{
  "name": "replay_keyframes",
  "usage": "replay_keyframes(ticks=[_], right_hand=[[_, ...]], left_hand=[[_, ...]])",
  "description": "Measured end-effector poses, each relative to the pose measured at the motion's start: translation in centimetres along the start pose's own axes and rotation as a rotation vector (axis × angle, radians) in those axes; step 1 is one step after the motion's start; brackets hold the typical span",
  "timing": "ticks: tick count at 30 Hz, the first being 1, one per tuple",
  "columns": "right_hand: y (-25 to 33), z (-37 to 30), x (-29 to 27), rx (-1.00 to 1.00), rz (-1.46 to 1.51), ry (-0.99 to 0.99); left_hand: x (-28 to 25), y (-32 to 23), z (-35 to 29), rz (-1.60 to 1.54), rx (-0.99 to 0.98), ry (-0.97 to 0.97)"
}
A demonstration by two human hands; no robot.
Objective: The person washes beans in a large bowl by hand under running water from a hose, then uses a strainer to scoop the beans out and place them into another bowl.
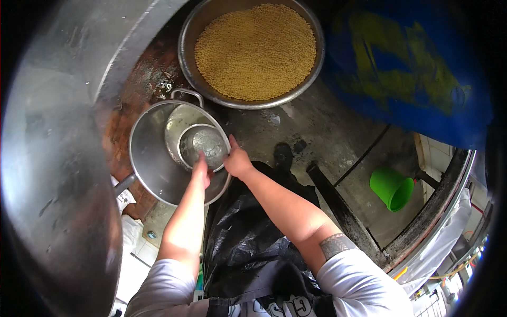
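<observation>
Black apron (248, 248) nearest, covering the person's front; white sleeves at the lower edge, a dark band pattern on the right upper arm. Both forearms reach up and forward to a steel pot (153, 158) with a loop handle on its far rim and a stub handle at its lower left. Left hand (200, 168) sits on the near rim of a small steel bowl (203, 145) that lies inside the pot, fingers curled over the bowl's edge, closed on it. Right hand (237, 161) grips the bowl's right rim, thumb up along the edge, fingers clamped on it. Bowl tilts, leaning against the pot's inner wall, wet and shiny inside. Pot rests on a rusty brown surface (142, 79). Left of it a big curved steel vessel wall (53, 174) fills the frame's side. Beyond the pot, a wide steel basin (251, 53) full of yellow grain. Right, on wet concrete floor (327, 137), a green bucket (392, 188) lies tipped. Far right, a blue barrel (406, 68) with yellow smears.
</observation>
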State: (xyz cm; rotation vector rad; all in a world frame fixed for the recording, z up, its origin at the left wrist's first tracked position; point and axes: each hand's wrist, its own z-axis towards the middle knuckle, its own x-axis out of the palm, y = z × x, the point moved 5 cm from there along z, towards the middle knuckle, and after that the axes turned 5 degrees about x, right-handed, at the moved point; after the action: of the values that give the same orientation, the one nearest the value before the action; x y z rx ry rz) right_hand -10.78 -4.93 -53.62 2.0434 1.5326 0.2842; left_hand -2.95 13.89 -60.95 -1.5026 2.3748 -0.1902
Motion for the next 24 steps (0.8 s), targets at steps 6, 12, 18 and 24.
replay_keyframes(ticks=[6, 12, 18, 24], right_hand=[[-2.0, -2.3, 1.9, -0.045, 0.195, 0.264], [-7.6, -3.1, 0.4, 0.115, 0.123, 0.180], [-9.4, -2.9, 1.0, 0.103, 0.268, 0.239], [-5.8, -5.3, 3.4, 0.065, 0.762, 0.393]], left_hand=[[1.1, 3.3, 9.2, -0.679, -0.154, 0.111], [6.7, 3.5, 7.4, 0.328, -0.032, 0.194], [10.8, 2.2, 5.1, 0.454, 0.069, 0.207], [9.1, -1.6, 1.3, 0.282, 0.020, 0.211]])
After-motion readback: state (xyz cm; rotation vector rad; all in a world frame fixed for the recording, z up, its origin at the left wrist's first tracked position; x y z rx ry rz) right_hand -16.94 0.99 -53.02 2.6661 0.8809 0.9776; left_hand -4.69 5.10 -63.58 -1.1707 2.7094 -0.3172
